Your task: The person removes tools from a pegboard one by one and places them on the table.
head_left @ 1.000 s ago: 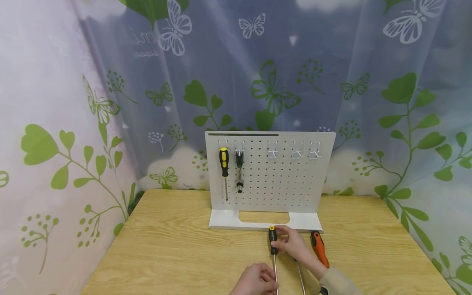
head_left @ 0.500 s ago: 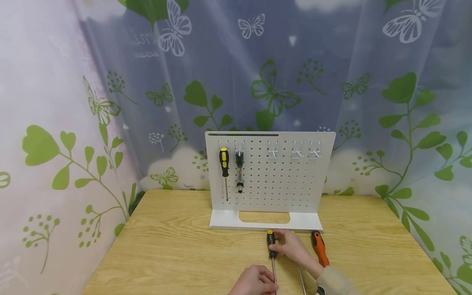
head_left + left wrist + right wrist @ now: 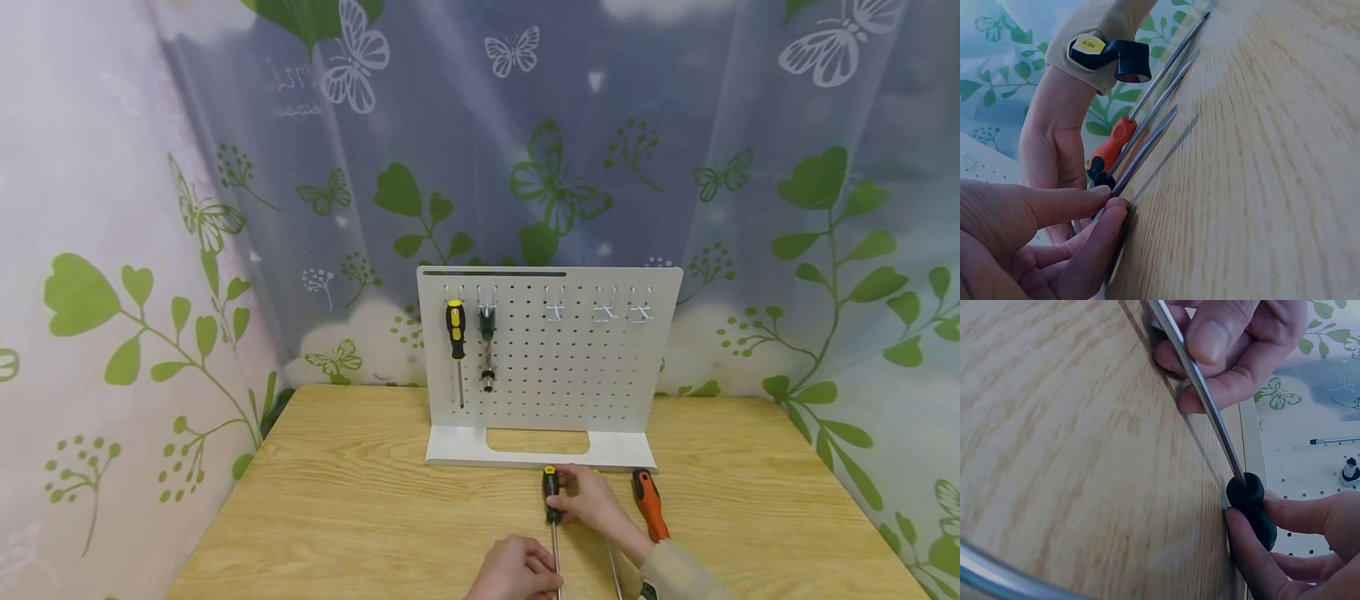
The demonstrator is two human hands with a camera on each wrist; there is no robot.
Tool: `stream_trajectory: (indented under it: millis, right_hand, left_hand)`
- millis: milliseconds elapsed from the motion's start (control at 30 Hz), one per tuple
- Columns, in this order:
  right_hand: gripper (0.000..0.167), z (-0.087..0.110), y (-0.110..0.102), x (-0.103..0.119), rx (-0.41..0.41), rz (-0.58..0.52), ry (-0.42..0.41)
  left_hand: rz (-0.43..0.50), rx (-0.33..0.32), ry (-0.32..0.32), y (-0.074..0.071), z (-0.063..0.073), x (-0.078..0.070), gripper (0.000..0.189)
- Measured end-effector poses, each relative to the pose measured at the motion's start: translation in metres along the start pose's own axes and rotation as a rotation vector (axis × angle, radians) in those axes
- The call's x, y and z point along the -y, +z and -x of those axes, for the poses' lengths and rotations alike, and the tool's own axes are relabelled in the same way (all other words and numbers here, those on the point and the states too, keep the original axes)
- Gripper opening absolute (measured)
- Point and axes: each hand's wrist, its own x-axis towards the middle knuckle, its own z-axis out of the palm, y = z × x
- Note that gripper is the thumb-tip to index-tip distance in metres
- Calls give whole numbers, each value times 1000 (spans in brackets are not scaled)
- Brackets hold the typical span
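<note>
A screwdriver [image 3: 552, 486] with a black handle and yellow end cap is held low over the table by both hands. My right hand [image 3: 596, 502] grips its handle between thumb and fingers. Farther toward the near edge, my left hand [image 3: 513, 569] pinches the metal shaft. In the right wrist view the bare shaft [image 3: 1204, 394] slants above the wood, its shadow beside it. The flat tip [image 3: 1171, 114] points away from the left hand in the left wrist view. A second screwdriver [image 3: 614, 569] lies under my right hand, its handle mostly hidden.
An orange-and-black screwdriver [image 3: 649, 504] lies right of my hands. Behind them stands a white pegboard [image 3: 555, 375], with a yellow-and-black screwdriver [image 3: 456, 331] and a dark-handled socket driver [image 3: 487, 325] hung at its left. Three hooks, including the middle hook [image 3: 604, 312], hold nothing.
Over the first half second, my right hand and the screwdriver handle shift slightly toward me and left, uncovering the second screwdriver's yellow end. Since then both hands have barely moved.
</note>
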Motion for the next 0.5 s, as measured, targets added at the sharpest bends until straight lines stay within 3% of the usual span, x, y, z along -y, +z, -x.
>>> stream_trajectory:
  millis: [500]
  right_hand:
    - [58, 2, 0, 3, 12, -4, 14]
  left_hand:
    - [-33, -36, 26, -1, -2, 0, 15]
